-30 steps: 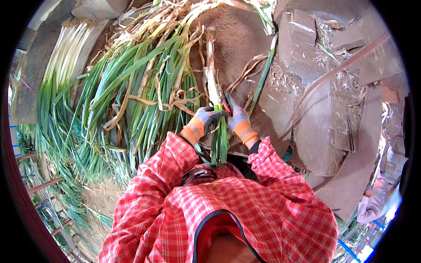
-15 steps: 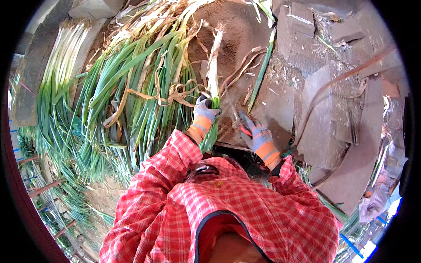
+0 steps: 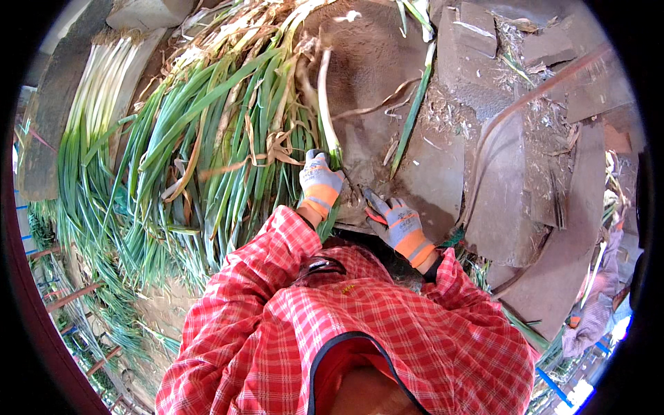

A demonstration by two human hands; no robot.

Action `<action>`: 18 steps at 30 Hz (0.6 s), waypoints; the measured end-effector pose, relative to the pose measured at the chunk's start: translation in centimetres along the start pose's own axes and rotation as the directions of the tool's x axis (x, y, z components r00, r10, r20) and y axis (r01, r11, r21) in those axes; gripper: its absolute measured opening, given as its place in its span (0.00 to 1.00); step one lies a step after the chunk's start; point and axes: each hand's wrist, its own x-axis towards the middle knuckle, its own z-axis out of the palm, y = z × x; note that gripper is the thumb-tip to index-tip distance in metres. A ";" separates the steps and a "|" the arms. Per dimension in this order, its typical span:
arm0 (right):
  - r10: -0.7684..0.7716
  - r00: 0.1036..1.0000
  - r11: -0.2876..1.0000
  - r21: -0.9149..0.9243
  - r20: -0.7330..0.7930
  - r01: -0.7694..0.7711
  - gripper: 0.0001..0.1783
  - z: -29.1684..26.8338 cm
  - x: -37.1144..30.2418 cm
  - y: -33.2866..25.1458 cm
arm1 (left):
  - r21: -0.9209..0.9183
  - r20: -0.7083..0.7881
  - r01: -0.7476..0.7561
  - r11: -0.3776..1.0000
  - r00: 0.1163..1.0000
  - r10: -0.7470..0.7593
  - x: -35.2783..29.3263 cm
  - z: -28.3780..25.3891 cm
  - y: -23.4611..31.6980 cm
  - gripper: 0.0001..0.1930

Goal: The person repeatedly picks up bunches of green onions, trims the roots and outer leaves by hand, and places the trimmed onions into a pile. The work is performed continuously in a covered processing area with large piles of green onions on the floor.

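Observation:
My left hand (image 3: 321,181), in a grey and orange work glove, is closed around a green onion (image 3: 324,97). Its slim white stem points away from me, and its green leaves trail below my fist. To the right, my gloved right hand (image 3: 401,225) grips a red-handled tool (image 3: 375,216). The thin tip reaches toward the onion's green part; the fingers hide most of the tool, so its exact kind is unclear. Loose dry skin (image 3: 304,72) is blurred beside the stem. A large heap of untrimmed green onions (image 3: 228,138) lies just left of my left hand.
At the far left, cleaned green onions (image 3: 104,90) lie in a row on a board (image 3: 52,117). One loose green leaf (image 3: 411,117) rests on the brown work surface (image 3: 439,159). A brown hose (image 3: 505,124) curves across the right side. Another person's sleeve (image 3: 600,297) shows at the right edge.
The onion's stem looks slimmer and whiter, and has tilted left. Dry outer skin has come away from it. My right hand has moved slightly left and down, nearer the left one.

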 end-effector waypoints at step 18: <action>0.043 0.976 0.983 0.186 -0.212 -0.003 0.38 -1.0 4.5 -0.6 | 0.004 0.378 -0.503 0.864 0.801 0.464 -3.7 -1.1 -3.3 0.36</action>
